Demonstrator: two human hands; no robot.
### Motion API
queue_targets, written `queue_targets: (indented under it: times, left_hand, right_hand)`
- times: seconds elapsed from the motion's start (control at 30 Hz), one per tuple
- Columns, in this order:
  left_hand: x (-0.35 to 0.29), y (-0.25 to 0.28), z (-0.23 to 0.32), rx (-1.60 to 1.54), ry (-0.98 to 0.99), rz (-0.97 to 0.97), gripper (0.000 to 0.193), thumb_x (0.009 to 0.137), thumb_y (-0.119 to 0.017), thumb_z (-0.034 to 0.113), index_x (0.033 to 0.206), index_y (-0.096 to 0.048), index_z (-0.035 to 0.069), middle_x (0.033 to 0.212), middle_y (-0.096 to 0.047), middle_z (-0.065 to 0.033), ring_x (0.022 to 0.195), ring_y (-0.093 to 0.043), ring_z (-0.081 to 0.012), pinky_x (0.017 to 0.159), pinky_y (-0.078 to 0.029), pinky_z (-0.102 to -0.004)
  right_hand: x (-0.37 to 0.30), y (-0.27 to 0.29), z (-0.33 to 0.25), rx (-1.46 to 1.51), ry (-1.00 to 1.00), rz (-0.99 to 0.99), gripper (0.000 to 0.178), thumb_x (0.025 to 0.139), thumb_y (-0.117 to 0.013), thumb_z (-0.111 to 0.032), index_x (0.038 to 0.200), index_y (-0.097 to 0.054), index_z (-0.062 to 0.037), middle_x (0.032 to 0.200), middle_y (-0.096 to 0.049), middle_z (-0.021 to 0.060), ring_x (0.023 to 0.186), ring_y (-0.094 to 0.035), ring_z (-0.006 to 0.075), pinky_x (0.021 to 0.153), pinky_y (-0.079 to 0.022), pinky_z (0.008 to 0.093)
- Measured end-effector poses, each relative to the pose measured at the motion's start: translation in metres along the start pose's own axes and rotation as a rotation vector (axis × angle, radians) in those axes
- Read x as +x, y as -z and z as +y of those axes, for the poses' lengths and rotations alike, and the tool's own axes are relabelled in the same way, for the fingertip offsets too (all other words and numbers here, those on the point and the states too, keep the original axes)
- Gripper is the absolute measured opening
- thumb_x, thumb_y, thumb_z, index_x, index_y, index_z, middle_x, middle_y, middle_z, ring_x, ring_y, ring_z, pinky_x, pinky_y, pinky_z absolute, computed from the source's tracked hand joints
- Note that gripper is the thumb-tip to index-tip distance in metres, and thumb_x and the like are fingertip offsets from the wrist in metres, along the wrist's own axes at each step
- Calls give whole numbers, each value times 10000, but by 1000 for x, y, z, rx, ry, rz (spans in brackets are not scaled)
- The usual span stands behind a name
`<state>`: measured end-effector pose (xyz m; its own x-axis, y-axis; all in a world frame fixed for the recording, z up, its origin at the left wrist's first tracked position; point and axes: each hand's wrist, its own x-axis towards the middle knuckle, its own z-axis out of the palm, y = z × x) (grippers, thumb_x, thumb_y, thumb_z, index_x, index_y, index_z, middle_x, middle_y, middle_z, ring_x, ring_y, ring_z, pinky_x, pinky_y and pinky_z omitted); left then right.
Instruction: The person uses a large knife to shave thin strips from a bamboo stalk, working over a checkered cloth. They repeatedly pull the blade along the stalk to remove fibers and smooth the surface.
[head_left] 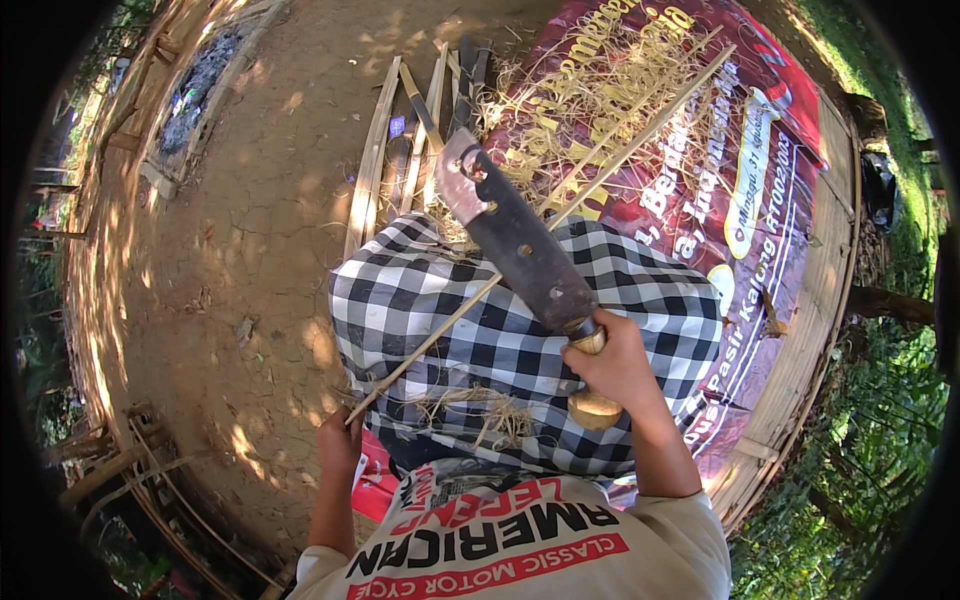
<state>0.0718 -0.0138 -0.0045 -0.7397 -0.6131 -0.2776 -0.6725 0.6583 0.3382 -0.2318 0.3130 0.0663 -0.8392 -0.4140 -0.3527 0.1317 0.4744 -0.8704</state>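
Impossible to see whole: thin, pale bamboo strip (440,332) behind broad, dark metal blade (530,265); rounded wooden handle (595,409) under right hand (617,368); white printed cloth shirt (685,560), cut off below.

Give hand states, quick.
Left hand: closed, holding a thin pale strip.
Right hand: closed around the wooden handle of a broad knife.

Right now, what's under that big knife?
Under the big knife, held in the right hand, a thin pale strip crosses the checkered cloth. The knife covers part of both, so I can't see that bit or whether knife and strip touch.
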Motion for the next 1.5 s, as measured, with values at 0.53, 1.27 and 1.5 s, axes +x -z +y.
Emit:
queue_targets:
  times: [0.53,1.27,1.5]
  left_hand:
    - [-1,-4,-5,-11,-37,47,267,844,-712,207,716,-574,17,633,-562,-206,583,-570,-398,528,-438,-424]
    - [3,-14,-8,-43,-31,61,270,838,-724,183,688,-570,20,607,-549,-196,551,-555,-385,506,-428,-413]
    - [0,-6,-8,-29,-23,40,272,830,-725,202,697,-570,22,625,-559,-202,572,-566,-392,518,-429,-423]
  right_hand:
    - [5,19,3,126,-81,85,154,739,-660,26,870,-583,46,683,-614,59,540,-592,108,489,-478,258]
    - [13,2,-7,50,-42,181,211,702,-673,-53,847,-586,74,658,-623,151,600,-610,172,579,-480,331]
    - [8,0,0,30,-20,112,200,709,-672,-38,862,-600,70,652,-613,117,557,-580,151,537,-466,311]
